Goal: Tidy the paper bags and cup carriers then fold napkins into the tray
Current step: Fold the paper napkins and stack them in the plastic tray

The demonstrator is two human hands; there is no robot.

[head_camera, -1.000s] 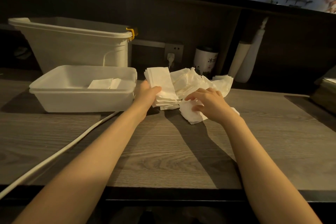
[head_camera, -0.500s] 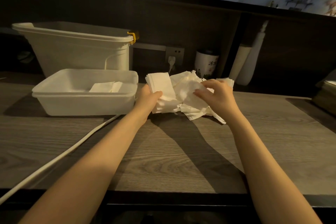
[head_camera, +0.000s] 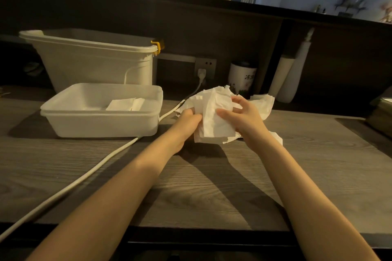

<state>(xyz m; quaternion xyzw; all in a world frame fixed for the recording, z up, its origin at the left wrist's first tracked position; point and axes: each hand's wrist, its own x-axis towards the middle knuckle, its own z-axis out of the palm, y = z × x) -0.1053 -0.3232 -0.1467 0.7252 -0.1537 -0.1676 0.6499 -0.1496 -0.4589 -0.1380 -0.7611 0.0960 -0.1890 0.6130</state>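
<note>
Dim wood-grain tabletop (head_camera: 191,186) under me, dark shelving behind. From the napkin pile (head_camera: 262,105) I have a napkin (head_camera: 214,121) lifted just above the surface: my left hand (head_camera: 188,122) pinches its left edge, and my right hand (head_camera: 244,116) has its fingers curled on the right side. I judge it light, limp and easy to tear, so I'd hold it by the edges. To the left, the tray (head_camera: 101,125) holds folded napkins (head_camera: 125,104), with a tall bin (head_camera: 95,59) behind it and a white cable (head_camera: 84,178) running past.

White napkins (head_camera: 214,121), wht tray (head_camera: 101,121)
</note>
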